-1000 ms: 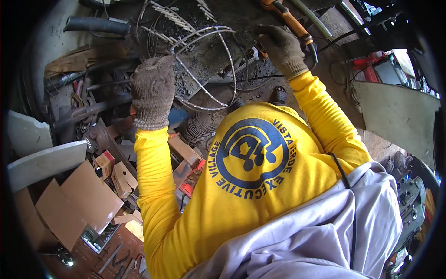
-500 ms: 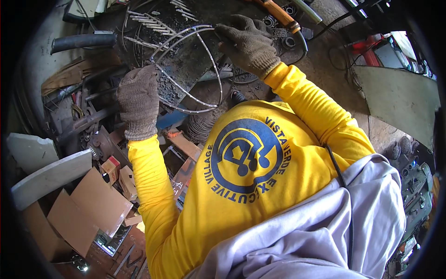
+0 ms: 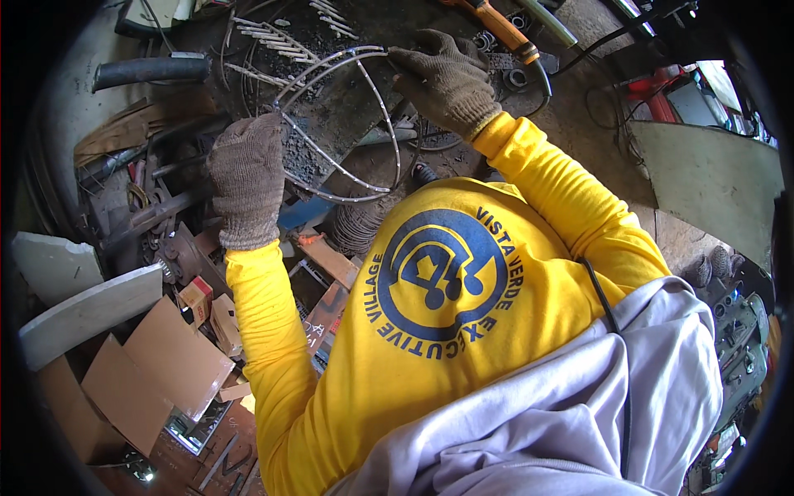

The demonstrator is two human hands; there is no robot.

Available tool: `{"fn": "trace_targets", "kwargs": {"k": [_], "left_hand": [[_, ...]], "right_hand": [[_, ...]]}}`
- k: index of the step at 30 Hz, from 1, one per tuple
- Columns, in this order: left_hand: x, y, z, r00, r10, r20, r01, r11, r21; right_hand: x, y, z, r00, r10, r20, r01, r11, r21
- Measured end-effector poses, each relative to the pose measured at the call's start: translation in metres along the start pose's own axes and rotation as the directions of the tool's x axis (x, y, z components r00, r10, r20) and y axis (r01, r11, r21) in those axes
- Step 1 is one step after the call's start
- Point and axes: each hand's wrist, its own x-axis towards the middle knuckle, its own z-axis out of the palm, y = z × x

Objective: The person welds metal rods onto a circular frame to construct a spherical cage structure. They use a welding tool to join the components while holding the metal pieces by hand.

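A frame of thin, light metal rod bent into rings point(image 3: 389, 124) is held up over the dark work surface. Its rods carry small regular marks. My left hand point(image 3: 246, 178), in a brown knit glove, is closed at the frame's left side; the fingers' far side is hidden. At the upper right, my right hand point(image 3: 447, 83), gloved the same way, pinches the top end of the frame between thumb and fingers. Behind the rings lie dark grit and a row of short metal rods point(image 3: 277, 41) on the work surface.
An orange-handled tool point(image 3: 500, 31) with a cable lies beyond my right hand. Left are a dark curved tube point(image 3: 149, 73), scrap metal and an opened cardboard box point(image 3: 157, 355). A coil of ribbed wire point(image 3: 356, 227) sits below the frame. A pale panel point(image 3: 711, 182) stands right.
The frame and my right hand appear very slightly farther right in the view. Both hands keep their hold.
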Motion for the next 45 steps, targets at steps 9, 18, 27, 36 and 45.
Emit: {"fn": "trace_targets", "kwargs": {"k": [9,18,27,36,45], "left_hand": [[0.006,0.008,-0.017,0.999,0.04,0.029,-0.041,0.998,0.049],[0.006,0.008,-0.018,0.998,0.056,0.022,-0.057,0.997,0.042],[0.005,0.007,-0.014,0.999,-0.019,0.036,0.019,1.0,-0.002],[-0.004,-0.004,0.007,0.995,0.032,-0.094,-0.033,0.999,-0.009],[-0.002,0.004,0.005,0.996,-0.023,-0.082,0.019,0.999,-0.049]], "right_hand": [[0.002,-0.003,-0.002,0.999,-0.032,-0.011,0.031,0.998,-0.057],[0.002,-0.004,-0.003,1.0,0.001,0.022,0.0,1.0,-0.026],[0.004,-0.012,-0.007,0.996,0.061,0.058,-0.061,0.998,-0.001],[0.003,-0.008,-0.003,0.998,0.009,0.055,-0.011,1.0,0.024],[0.015,-0.02,-0.025,0.992,-0.063,-0.105,0.056,0.996,-0.07]]}}
